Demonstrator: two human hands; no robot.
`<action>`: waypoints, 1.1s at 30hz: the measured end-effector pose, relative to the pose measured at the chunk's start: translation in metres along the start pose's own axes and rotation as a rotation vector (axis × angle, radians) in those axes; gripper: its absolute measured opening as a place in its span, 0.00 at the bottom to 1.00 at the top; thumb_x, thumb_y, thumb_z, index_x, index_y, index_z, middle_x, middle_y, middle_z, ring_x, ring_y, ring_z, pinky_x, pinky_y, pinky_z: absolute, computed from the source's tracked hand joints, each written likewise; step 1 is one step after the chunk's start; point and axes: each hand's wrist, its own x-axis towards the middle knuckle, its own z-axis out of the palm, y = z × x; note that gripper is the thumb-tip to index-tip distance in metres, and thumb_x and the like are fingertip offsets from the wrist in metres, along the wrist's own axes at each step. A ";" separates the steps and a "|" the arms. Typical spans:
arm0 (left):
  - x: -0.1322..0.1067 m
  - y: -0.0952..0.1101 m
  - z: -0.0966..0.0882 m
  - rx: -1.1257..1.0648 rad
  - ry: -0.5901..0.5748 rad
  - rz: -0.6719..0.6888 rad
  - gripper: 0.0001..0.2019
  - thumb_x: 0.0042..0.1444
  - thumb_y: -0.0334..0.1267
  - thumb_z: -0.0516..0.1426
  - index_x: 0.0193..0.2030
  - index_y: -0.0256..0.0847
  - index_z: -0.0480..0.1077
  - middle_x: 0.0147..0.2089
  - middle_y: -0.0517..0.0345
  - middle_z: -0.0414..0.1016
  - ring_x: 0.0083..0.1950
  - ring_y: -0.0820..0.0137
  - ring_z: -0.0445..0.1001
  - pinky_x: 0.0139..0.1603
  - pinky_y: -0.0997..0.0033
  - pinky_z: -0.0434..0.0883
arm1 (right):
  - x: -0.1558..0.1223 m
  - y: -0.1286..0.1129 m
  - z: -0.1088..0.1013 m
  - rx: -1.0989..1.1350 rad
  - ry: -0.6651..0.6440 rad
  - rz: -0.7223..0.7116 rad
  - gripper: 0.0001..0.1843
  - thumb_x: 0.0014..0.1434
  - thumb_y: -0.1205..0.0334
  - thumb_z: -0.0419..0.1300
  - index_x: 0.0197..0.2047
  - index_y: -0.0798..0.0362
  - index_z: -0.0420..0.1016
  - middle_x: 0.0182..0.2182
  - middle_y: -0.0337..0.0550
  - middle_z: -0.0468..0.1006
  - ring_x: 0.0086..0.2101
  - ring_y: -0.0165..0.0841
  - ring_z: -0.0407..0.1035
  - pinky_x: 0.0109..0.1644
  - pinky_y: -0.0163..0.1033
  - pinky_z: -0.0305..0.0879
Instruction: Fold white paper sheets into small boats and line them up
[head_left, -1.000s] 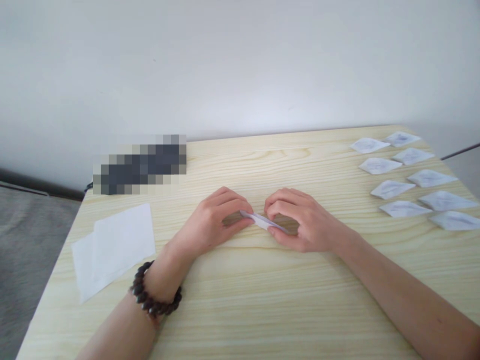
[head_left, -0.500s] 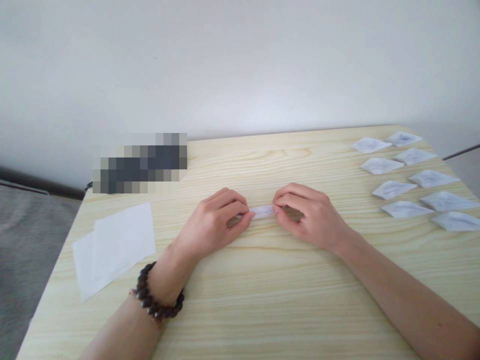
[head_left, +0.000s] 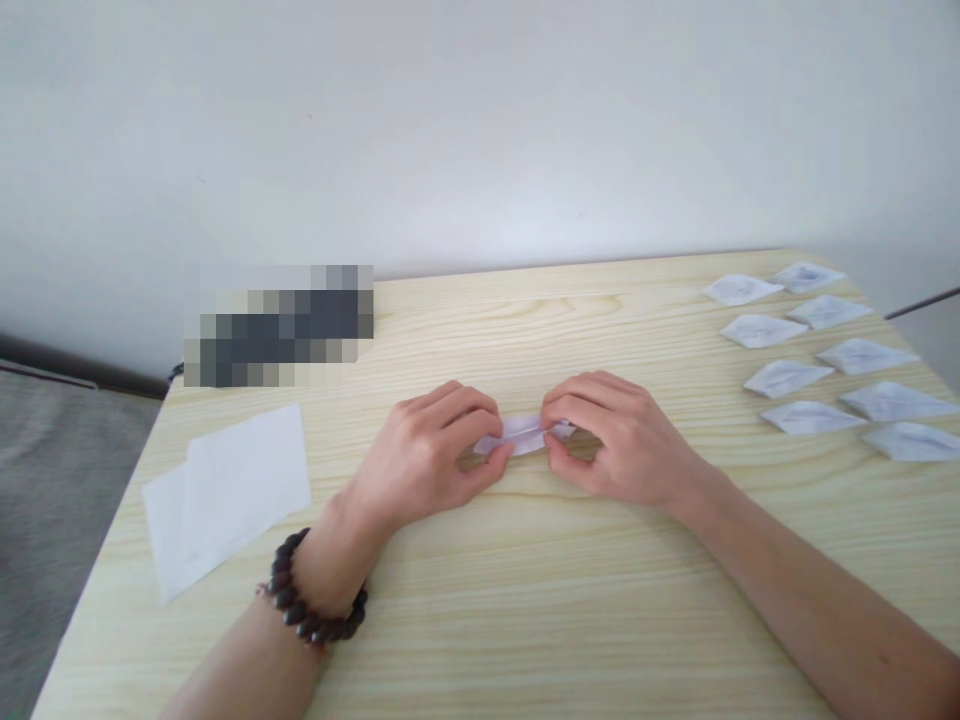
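Note:
A small folded piece of white paper [head_left: 523, 436], narrow and pointed, lies between my two hands over the middle of the table. My left hand [head_left: 442, 440] pinches its left end between thumb and fingers; a dark beaded bracelet [head_left: 300, 600] circles that wrist. At the other end, the thumb and fingertips of my right hand [head_left: 611, 432] close on the paper. A lengthwise crease or slit runs along its top. Both of its ends are partly hidden by my fingers.
Two overlapping flat white sheets [head_left: 244, 480] lie at the left of the wood-grain table [head_left: 525, 620]. Several folded paper boats [head_left: 787, 378] stand in two columns at the right. A blurred-out dark object [head_left: 281, 335] sits at the back left, near the white wall [head_left: 480, 130].
The folded paper has opened wider between my fingers, showing its lengthwise crease and pointed right end. My hands stay in nearly the same place.

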 end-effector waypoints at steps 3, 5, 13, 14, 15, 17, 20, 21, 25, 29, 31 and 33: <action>0.001 0.004 0.002 0.027 -0.026 -0.035 0.04 0.56 0.32 0.57 0.35 0.39 0.73 0.38 0.54 0.78 0.38 0.69 0.73 0.37 0.70 0.71 | 0.000 -0.003 0.001 -0.022 -0.014 0.040 0.06 0.52 0.70 0.58 0.34 0.51 0.70 0.35 0.43 0.78 0.36 0.37 0.72 0.43 0.43 0.67; 0.001 0.008 0.004 0.062 -0.037 -0.070 0.05 0.55 0.30 0.56 0.35 0.40 0.73 0.39 0.54 0.78 0.39 0.67 0.73 0.38 0.68 0.72 | 0.001 -0.006 0.003 -0.047 -0.012 0.060 0.05 0.54 0.70 0.58 0.34 0.51 0.69 0.34 0.43 0.78 0.36 0.37 0.71 0.43 0.43 0.67; 0.003 0.015 0.013 0.153 -0.022 -0.154 0.05 0.58 0.32 0.55 0.34 0.39 0.72 0.38 0.55 0.77 0.39 0.66 0.72 0.37 0.67 0.71 | 0.002 -0.008 0.006 -0.054 -0.022 0.063 0.03 0.60 0.68 0.56 0.35 0.52 0.71 0.34 0.43 0.76 0.36 0.36 0.71 0.44 0.43 0.67; 0.003 0.014 0.013 0.145 -0.016 -0.161 0.05 0.58 0.32 0.55 0.34 0.39 0.72 0.37 0.55 0.77 0.38 0.66 0.72 0.37 0.68 0.70 | 0.002 -0.006 0.005 -0.022 -0.039 0.055 0.03 0.60 0.67 0.57 0.36 0.52 0.71 0.35 0.43 0.76 0.36 0.36 0.71 0.44 0.43 0.67; 0.003 0.013 0.014 0.132 -0.009 -0.171 0.05 0.59 0.32 0.55 0.35 0.39 0.72 0.37 0.54 0.77 0.38 0.67 0.71 0.37 0.68 0.70 | 0.001 -0.003 0.003 0.027 -0.054 0.055 0.03 0.59 0.66 0.59 0.38 0.52 0.71 0.36 0.43 0.77 0.37 0.36 0.71 0.45 0.43 0.67; 0.003 0.010 0.014 0.098 0.007 -0.193 0.05 0.59 0.32 0.54 0.35 0.38 0.72 0.36 0.54 0.77 0.37 0.68 0.71 0.37 0.69 0.70 | 0.000 0.004 -0.002 0.127 -0.097 0.045 0.07 0.59 0.62 0.61 0.42 0.51 0.71 0.39 0.44 0.78 0.39 0.36 0.72 0.45 0.41 0.68; 0.002 0.007 0.013 0.044 0.012 -0.212 0.05 0.59 0.32 0.54 0.34 0.38 0.71 0.36 0.53 0.76 0.38 0.68 0.72 0.39 0.68 0.71 | -0.001 0.013 -0.008 0.187 -0.114 0.003 0.03 0.63 0.63 0.59 0.41 0.51 0.72 0.39 0.43 0.79 0.40 0.33 0.73 0.46 0.39 0.69; 0.002 0.007 0.013 0.032 0.013 -0.214 0.05 0.59 0.32 0.55 0.34 0.38 0.72 0.36 0.53 0.76 0.38 0.67 0.72 0.40 0.68 0.71 | -0.001 0.015 -0.009 0.193 -0.124 -0.011 0.03 0.63 0.63 0.59 0.41 0.51 0.72 0.39 0.43 0.79 0.40 0.33 0.73 0.46 0.38 0.69; 0.001 0.004 0.012 0.014 0.014 -0.197 0.05 0.60 0.33 0.55 0.35 0.38 0.72 0.37 0.54 0.76 0.39 0.67 0.72 0.40 0.68 0.71 | -0.002 0.018 -0.013 0.188 -0.166 -0.023 0.07 0.61 0.63 0.62 0.44 0.52 0.74 0.39 0.43 0.80 0.39 0.32 0.74 0.44 0.36 0.70; 0.000 0.004 0.011 0.019 -0.001 -0.179 0.05 0.60 0.32 0.55 0.35 0.38 0.72 0.38 0.54 0.76 0.39 0.67 0.72 0.40 0.68 0.71 | -0.002 0.018 -0.014 0.159 -0.132 -0.067 0.06 0.63 0.66 0.60 0.43 0.54 0.76 0.38 0.44 0.80 0.38 0.31 0.74 0.44 0.35 0.69; 0.000 0.004 0.011 0.028 -0.007 -0.171 0.05 0.60 0.32 0.55 0.35 0.38 0.72 0.38 0.54 0.76 0.39 0.68 0.72 0.40 0.68 0.71 | -0.002 0.018 -0.014 0.130 -0.113 -0.099 0.06 0.64 0.66 0.58 0.42 0.54 0.77 0.38 0.44 0.80 0.38 0.31 0.74 0.45 0.37 0.69; 0.000 0.006 0.011 0.039 -0.015 -0.159 0.05 0.60 0.32 0.55 0.35 0.38 0.72 0.38 0.54 0.76 0.38 0.68 0.72 0.40 0.68 0.71 | -0.001 0.017 -0.014 0.098 -0.112 -0.112 0.06 0.64 0.66 0.58 0.41 0.54 0.77 0.37 0.44 0.80 0.37 0.32 0.74 0.45 0.38 0.69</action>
